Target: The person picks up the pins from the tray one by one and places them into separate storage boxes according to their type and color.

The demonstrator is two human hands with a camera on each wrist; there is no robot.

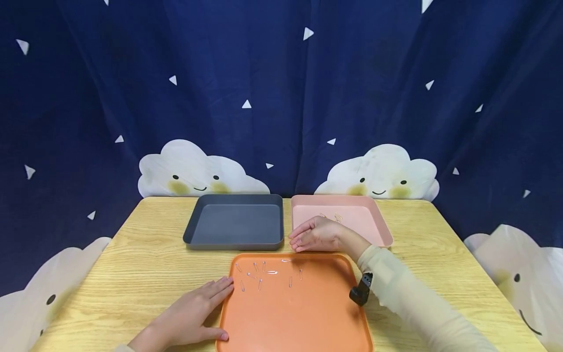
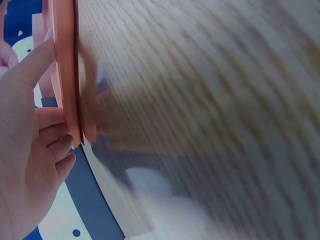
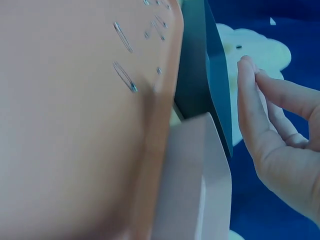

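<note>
My left hand (image 1: 189,313) rests against the left rim of the orange tray (image 1: 299,318), its thumb and fingertips touching the edge. Several silver safety pins (image 1: 272,272) lie scattered over the far part of that tray. Above the front left corner of the pink tray (image 1: 378,230) is my right hand (image 1: 318,234), fingers pointing left. Its thumb and fingertips come together in the right wrist view; whether something small sits between them cannot be made out. Behind this hand, a few gold-coloured pins (image 1: 337,218) lie in the pink tray, partly hidden.
A dark grey tray (image 1: 239,225) stands at the back left, beside the pink one. All the trays are on a light wooden table (image 1: 140,264). A blue curtain (image 1: 281,88) with white clouds hangs behind. A black wrist camera (image 1: 361,289) is strapped to the right sleeve.
</note>
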